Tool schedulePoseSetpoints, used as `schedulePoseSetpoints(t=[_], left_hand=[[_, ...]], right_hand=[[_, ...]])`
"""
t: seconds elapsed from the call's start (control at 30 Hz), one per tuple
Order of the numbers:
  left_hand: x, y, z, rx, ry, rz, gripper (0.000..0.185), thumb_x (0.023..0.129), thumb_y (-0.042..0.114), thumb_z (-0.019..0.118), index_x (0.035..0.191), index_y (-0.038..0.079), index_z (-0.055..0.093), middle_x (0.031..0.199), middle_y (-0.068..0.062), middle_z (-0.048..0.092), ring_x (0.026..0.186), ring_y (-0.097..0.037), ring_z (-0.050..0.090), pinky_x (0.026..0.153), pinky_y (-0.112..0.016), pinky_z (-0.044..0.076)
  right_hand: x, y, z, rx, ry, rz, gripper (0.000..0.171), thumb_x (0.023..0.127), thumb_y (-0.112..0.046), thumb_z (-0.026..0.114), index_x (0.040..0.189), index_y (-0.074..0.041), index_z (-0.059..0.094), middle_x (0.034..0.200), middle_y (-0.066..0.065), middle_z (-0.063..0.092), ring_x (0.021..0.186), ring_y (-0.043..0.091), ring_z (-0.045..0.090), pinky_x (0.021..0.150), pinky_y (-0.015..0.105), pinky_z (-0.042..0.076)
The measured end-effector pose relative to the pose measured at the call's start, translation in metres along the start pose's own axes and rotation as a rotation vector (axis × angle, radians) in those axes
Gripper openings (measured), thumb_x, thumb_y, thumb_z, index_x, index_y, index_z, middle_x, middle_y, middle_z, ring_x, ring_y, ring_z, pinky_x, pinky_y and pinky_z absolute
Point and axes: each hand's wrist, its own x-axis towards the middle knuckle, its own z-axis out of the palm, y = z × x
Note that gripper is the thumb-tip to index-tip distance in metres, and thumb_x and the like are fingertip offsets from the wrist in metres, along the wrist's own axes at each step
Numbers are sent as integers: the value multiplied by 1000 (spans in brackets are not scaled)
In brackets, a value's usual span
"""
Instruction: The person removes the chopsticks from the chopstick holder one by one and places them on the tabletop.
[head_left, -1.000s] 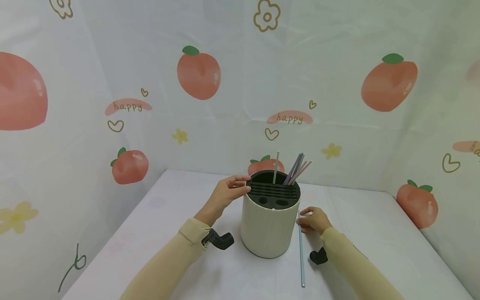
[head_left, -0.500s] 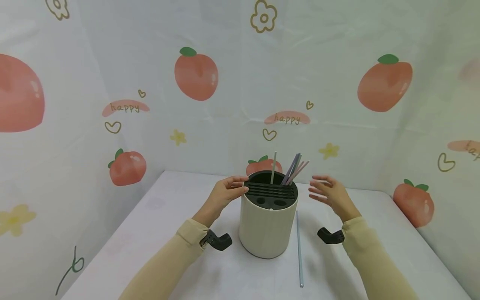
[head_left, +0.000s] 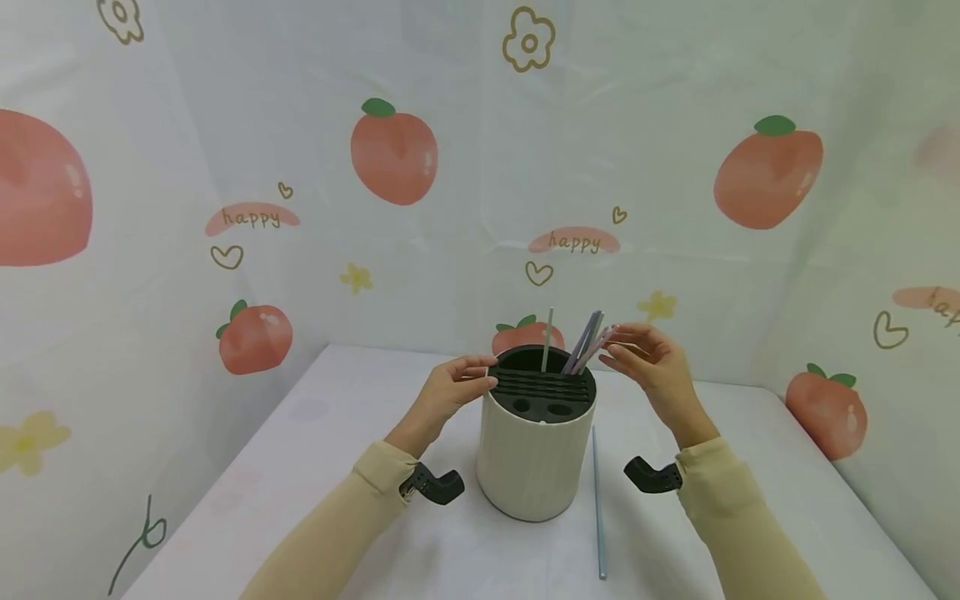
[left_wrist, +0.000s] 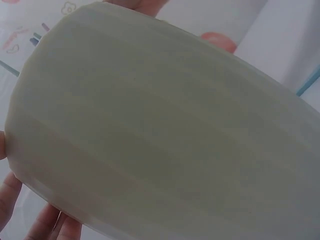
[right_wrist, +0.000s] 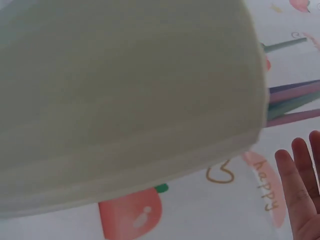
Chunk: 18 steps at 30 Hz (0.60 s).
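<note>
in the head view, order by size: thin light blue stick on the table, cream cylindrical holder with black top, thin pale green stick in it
1. Cream cylindrical holder
2. Light blue stick
3. Pale green stick, visible part only; lower end hidden

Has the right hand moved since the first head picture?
Yes: against the white holder, the right hand rose from the blue stick to beside the pink sticks.
</note>
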Motion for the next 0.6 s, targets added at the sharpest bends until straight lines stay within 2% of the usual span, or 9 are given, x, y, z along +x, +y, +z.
schedulePoseSetpoints(t=[0.1, 0.23, 0.43, 0.6], left_hand=[[0, 0, 0, -2, -1, -8, 37, 87, 19, 70, 124, 16, 65, 122, -11, 58, 116, -26, 56, 104, -44, 45], [0, 0, 0, 2, -1, -2, 37, 88, 20, 69, 124, 14, 65, 122, -12, 58, 115, -26, 56, 104, -45, 45], [-1, 1, 0, -9, -6, 5, 37, 88, 19, 69, 124, 14, 65, 122, -12, 57, 115, -26, 56, 104, -44, 45], [-1, 1, -1, -8, -24, 17, 39, 88, 18, 69, 126, 13, 64, 124, -13, 57, 117, -27, 55, 104, -44, 45]], right_hand=[[1, 7, 4, 24, -12, 0, 29, 91, 14, 54, 109, -5, 65, 106, -1, 67, 96, 11, 67, 85, 33, 56], [0, 13, 7, -7, -11, 15, 29, 90, 12, 57, 104, -12, 66, 102, -2, 66, 95, 10, 68, 84, 31, 56], [1, 18, 10, -98, 13, 47, 23, 90, 7, 60, 100, -13, 65, 98, -4, 67, 94, 8, 69, 85, 25, 55], [1, 18, 11, -129, 18, 57, 20, 90, 5, 61, 98, -13, 65, 96, -5, 68, 92, 7, 70, 84, 24, 56]])
